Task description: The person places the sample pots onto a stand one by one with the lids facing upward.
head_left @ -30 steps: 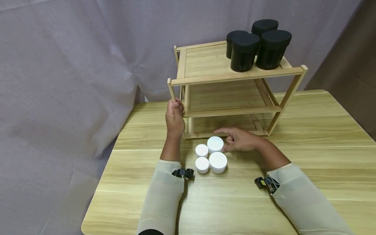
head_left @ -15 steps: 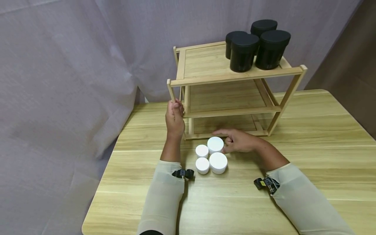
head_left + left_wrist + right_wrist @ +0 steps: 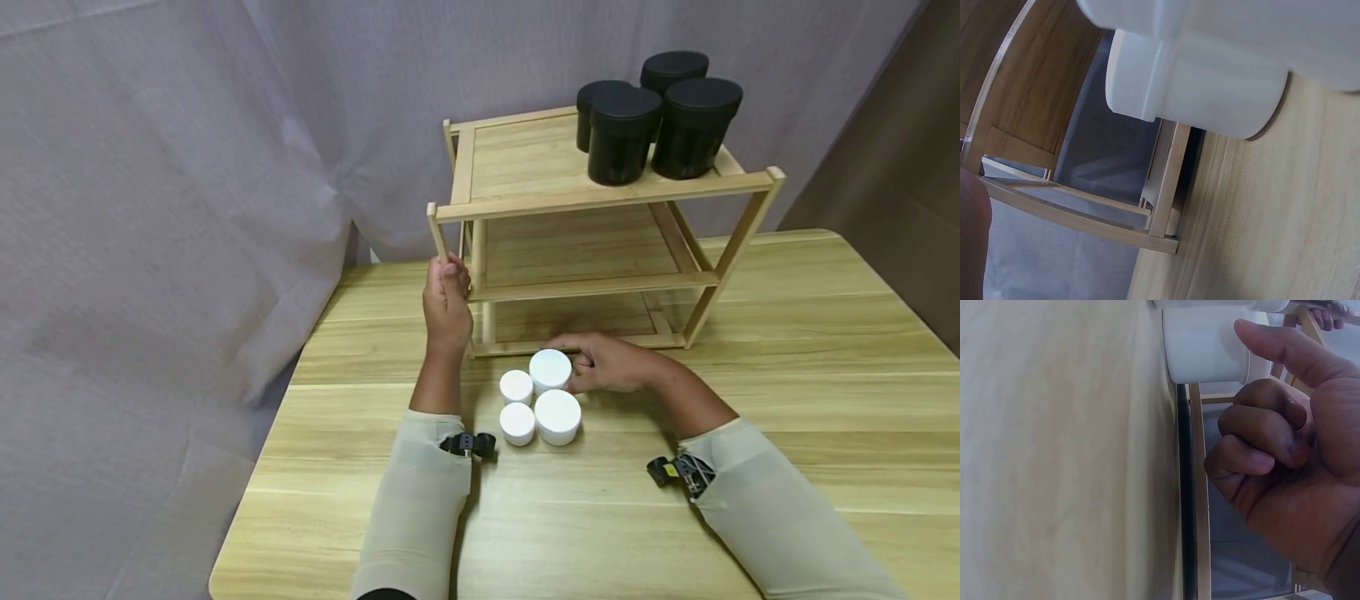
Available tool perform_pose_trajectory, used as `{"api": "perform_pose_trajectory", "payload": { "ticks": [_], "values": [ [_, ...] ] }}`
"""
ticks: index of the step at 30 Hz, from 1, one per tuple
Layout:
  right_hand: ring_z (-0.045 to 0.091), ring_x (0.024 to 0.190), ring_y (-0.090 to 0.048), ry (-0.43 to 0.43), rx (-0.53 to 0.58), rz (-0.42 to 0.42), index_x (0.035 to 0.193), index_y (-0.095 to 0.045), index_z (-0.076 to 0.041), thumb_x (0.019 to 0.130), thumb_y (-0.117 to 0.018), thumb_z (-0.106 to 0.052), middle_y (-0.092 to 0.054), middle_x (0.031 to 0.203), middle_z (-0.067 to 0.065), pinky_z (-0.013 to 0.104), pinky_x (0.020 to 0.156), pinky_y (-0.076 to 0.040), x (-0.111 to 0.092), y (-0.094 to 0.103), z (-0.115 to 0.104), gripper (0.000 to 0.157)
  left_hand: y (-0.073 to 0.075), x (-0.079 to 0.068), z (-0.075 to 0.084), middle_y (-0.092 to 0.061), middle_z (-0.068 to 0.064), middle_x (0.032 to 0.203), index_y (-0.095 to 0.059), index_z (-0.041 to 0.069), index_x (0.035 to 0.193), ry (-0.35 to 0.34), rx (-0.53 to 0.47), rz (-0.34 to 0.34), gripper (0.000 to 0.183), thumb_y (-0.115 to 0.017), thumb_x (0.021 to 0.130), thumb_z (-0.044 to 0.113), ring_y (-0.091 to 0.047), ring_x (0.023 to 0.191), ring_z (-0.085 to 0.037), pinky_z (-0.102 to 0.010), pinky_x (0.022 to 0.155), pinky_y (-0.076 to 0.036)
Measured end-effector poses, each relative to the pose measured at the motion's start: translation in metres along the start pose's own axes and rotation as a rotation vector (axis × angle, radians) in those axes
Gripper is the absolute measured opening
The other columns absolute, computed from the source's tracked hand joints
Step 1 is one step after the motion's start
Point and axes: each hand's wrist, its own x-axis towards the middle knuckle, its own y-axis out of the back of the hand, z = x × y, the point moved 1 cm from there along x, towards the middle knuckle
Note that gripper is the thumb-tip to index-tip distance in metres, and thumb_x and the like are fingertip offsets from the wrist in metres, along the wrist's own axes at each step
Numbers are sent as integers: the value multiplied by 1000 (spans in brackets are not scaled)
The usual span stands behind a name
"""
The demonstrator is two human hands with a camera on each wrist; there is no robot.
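Observation:
In the head view my left hand [image 3: 447, 302] grips the front left post [image 3: 438, 232] of a three-tier wooden rack [image 3: 592, 290]. My right hand [image 3: 617, 363] pinches the back right white jar [image 3: 551, 369], its index finger behind the jar and its thumb at the near right side. The other three fingers [image 3: 1260, 422] are curled into the palm in the right wrist view. Close against that jar stand another large white jar [image 3: 557, 415] and two small ones, a back jar [image 3: 516, 387] and a front jar [image 3: 517, 423]. All have flat white lids.
Several black lidded canisters [image 3: 624, 133] stand at the right of the rack's top shelf [image 3: 517, 158]. Everything rests on a wood-grain table [image 3: 337, 500]. A grey curtain [image 3: 187, 250] hangs behind and to the left.
My right index finger has come down and in against the back of the large jar. The left hand keeps its grip on the post, and the jars stay in place.

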Motion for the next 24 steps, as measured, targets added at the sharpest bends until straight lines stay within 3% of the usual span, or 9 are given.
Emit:
{"api": "perform_pose_trajectory", "payload": {
  "ticks": [8, 18, 24],
  "values": [
    [4, 60, -41, -21, -12, 8, 150, -58, 0, 94, -85, -9, -44, 68, -3, 20, 56, -34, -2, 1, -1, 62, 1, 0, 0, -40, 2, 78, -46, -21, 115, 9, 3, -12, 89, -37, 105, 67, -37, 69, -6, -20, 63, -33],
    [4, 58, -43, -47, -78, 46, 147, -61, -4, 93, -87, -14, -46, 68, -4, 20, 55, -35, -3, 5, -4, 61, 1, 0, -1, -40, 2, 79, -45, -21, 115, -3, -3, -4, 80, -36, 107, 58, -37, 70, -7, -20, 64, -33],
    [4, 59, -41, -36, -77, 71, 145, -62, -4, 93, -88, -16, -44, 68, -6, 20, 56, -35, -5, 8, -4, 59, 1, 0, -2, -40, 3, 79, -46, -18, 114, -1, -3, -10, 82, -37, 105, 63, -37, 70, -7, -20, 64, -33]
  ]
}}
